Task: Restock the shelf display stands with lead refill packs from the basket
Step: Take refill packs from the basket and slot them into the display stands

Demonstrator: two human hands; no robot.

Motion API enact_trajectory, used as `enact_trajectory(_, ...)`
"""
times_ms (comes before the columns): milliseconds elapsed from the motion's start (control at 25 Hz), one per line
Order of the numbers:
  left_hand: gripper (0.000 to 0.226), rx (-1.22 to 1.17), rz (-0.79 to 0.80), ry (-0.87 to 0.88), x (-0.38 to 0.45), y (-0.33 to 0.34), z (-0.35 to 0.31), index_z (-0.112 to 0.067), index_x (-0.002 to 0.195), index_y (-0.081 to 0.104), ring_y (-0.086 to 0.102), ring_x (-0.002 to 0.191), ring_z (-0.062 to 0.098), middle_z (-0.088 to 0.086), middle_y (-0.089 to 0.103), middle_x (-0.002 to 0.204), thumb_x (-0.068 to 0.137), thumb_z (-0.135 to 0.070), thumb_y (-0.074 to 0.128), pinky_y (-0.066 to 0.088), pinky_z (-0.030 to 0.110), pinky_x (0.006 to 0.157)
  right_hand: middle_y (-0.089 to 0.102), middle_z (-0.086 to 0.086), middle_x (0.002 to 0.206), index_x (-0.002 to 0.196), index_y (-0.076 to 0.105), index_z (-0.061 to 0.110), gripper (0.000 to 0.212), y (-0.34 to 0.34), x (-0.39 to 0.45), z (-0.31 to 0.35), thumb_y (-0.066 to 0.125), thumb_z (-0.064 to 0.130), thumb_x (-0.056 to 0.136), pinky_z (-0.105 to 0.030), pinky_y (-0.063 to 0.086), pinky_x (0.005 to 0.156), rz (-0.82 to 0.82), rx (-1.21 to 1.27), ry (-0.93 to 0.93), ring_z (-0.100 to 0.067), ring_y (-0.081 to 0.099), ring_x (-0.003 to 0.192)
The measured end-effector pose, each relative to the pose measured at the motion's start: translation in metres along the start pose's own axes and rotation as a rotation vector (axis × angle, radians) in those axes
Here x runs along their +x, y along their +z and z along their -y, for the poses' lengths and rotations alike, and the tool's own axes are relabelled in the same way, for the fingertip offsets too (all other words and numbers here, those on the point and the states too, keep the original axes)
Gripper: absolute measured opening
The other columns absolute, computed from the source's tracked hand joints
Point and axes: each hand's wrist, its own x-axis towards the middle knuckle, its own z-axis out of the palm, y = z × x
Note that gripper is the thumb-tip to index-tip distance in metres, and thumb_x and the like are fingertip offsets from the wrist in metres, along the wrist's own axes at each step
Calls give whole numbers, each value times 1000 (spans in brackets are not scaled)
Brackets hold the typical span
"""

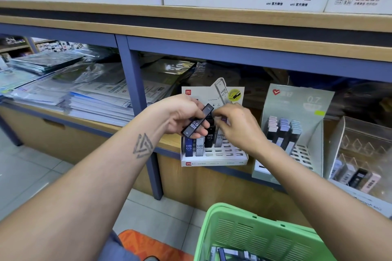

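Under wooden shelf (191,25) — tiled floor (31,167).

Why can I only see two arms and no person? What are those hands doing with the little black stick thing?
The camera sits on the person's head, looking forward and down, so you see only their arms. The left hand holds a black lead refill pack marked HB 0.5. The right hand reaches into the white display stand on the shelf, where more HB 0.5 packs stand in slots; its fingers are curled there, but whether they hold a pack is unclear. Beside it is a green display stand marked 0.7. Below is the green basket.
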Motion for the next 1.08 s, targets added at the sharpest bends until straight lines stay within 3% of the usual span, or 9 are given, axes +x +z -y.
enact_trajectory(160,17,36,43,25,-2,2,-2,-3,115,60,67,67,25,19,69,85,101,-1,50,55,32,61,72,-5,99,115,70,15,29,-18,9,14,62,1,91,-27,56,77,-1,707,348,-14,69,82)
enact_trajectory(360,10,34,83,-5,-9,2,-7,-1,105,59,71,76,28,25,71,97,100,2,50,61,39,72,69,-14,77,95,69,4,17,-29,8,11,62,-11,90,-24,56,62,-97,846,472,-14,68,61)
enact_trajectory(480,9,-49,-63,74,-10,-3,-7,5,99,62,70,72,30,25,67,91,93,11,58,62,30,58,69,-9,79,86,69,9,18,-36,1,3,65,-8,88,-22,54,65,-10,711,485,-13,67,67)
enact_trajectory(560,9,-49,-114,166,-10,-2,-8,7,94,64,68,65,26,22,66,83,88,13,65,58,23,52,72,-1,85,87,73,15,13,-35,-6,2,74,2,85,-23,53,75,111,479,356,-12,67,79)
enact_trajectory(680,19,28,-48,263,-13,8,-8,5,98,63,66,59,23,16,67,69,83,12,73,58,26,60,72,5,90,101,71,23,23,-36,-9,10,81,14,83,-22,54,77,156,391,143,-10,68,85)
enact_trajectory(800,30,54,-70,319,-13,10,-9,5,105,61,68,65,25,17,70,72,79,13,75,60,32,67,67,0,89,120,62,31,43,-38,-8,12,80,13,85,-24,54,75,163,370,121,-14,66,82)
enact_trajectory(880,26,271,-176,401,-9,7,-8,-1,100,67,71,73,27,16,74,82,78,7,78,61,37,74,64,0,91,121,63,31,42,-34,-11,8,79,13,86,-27,54,75,136,274,139,-16,65,81)
enact_trajectory(960,17,668,-271,486,-4,2,-3,-12,93,73,71,83,21,4,74,87,78,-7,80,60,34,79,66,3,96,111,66,29,29,-24,-16,5,76,13,89,-26,52,75,70,273,162,-14,66,80)
enact_trajectory(1080,25,1039,-268,485,-1,4,7,-18,107,75,63,93,16,-3,70,102,82,-22,77,51,28,79,67,4,96,104,67,24,21,-9,-23,4,75,10,90,-30,56,77,14,314,155,-13,68,82)
